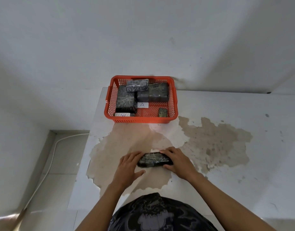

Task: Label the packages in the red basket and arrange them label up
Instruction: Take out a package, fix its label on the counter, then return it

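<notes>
A dark wrapped package lies flat on the tabletop close to me. My left hand rests against its left end with fingers spread, and my right hand covers its right end. A white strip peeks out just behind the package; I cannot tell what it is. At the back of the table stands the red basket with several dark wrapped packages. A white label marked "A" shows in the basket's middle, and another white label lies at its front left.
The white tabletop has large patches of peeled, brownish surface. Its left edge drops to a tiled floor with a white cable. White walls close in behind the basket.
</notes>
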Motion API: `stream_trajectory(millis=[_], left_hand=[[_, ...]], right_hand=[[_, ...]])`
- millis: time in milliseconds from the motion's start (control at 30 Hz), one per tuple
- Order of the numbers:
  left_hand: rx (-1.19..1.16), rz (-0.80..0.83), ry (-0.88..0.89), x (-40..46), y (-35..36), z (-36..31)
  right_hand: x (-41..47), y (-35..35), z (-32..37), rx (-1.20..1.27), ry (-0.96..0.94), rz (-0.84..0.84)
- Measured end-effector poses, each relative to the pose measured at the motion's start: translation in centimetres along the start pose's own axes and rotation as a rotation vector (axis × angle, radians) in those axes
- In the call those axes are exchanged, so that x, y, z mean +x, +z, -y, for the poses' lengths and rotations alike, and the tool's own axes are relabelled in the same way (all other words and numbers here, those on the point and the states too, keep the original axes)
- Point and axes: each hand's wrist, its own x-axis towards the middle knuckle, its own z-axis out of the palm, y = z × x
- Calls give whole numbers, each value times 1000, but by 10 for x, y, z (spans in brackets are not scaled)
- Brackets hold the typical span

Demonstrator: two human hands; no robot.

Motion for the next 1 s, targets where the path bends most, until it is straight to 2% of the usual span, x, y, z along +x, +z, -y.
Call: stream_trajectory(millis=[67, 200, 300, 367, 567, 667, 833, 1000], left_hand=[[21, 10, 10, 7, -4, 1], [-4, 158, 35, 15, -11, 11], [-24, 207, 46, 16, -11, 13], [-52, 211, 25, 16, -10, 11], [-239, 170, -91, 18, -14, 4], [-291, 120, -149, 22, -18, 1], [-367, 59, -149, 19, -11, 1], [-401, -29, -293, 26, -4, -2]], right_hand=[[3, -6, -2, 63, 22, 54], [2, -18, -13, 148, 60, 217], [-2, -19, -16, 178, 80, 269], [-4, -18, -15, 218, 103, 255], [-14, -18, -14, 258, 66, 75], [-10, -20, -14, 281, 92, 60], [-4, -21, -13, 326, 140, 62], [4, -19, -12, 465, 239, 21]])
